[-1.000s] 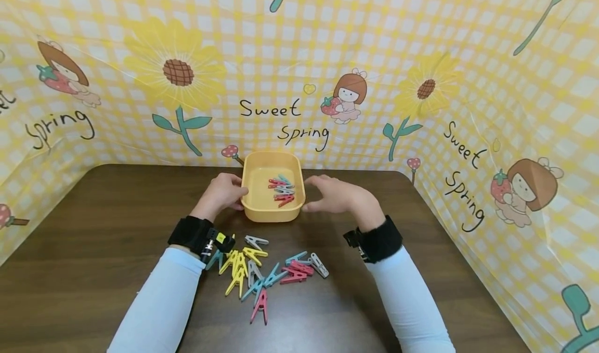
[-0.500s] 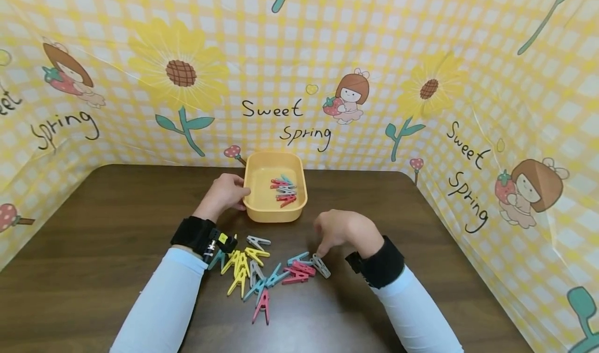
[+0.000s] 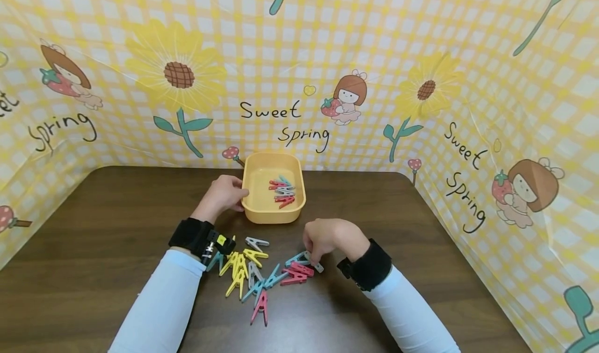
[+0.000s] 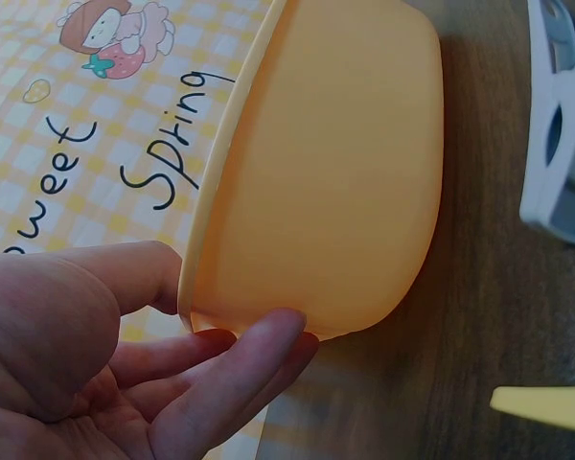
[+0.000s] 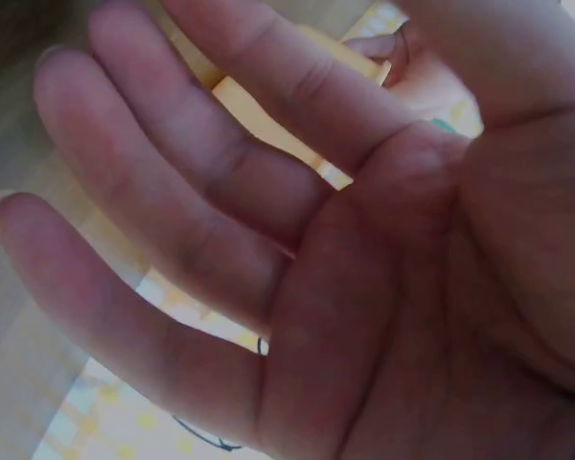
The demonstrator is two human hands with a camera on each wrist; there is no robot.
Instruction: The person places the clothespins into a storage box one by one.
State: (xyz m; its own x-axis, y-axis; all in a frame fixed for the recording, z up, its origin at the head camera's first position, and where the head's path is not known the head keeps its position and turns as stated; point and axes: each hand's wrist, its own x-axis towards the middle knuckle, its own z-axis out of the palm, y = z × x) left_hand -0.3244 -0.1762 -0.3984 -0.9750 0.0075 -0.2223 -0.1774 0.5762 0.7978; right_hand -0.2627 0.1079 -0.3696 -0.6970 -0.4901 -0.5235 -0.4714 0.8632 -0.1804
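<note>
A yellow plastic tub stands at the back of the dark wooden table and holds several red, grey and teal clothespins. My left hand grips the tub's left rim; in the left wrist view the thumb lies over the rim and the fingers under the tub. In front of it lies a loose pile of coloured clothespins. My right hand is curled down at the pile's right end, its fingertips pinching a grey clothespin. The right wrist view shows only my palm and fingers.
A yellow checked "Sweet Spring" sheet walls in the table at the back and on both sides. Bare tabletop stretches to the left and right of the pile. A grey clothespin and a yellow one lie near the left wrist.
My right hand came back from the tub's right side to the pile, then curled its fingers onto the grey clothespin. The left hand stayed on the tub.
</note>
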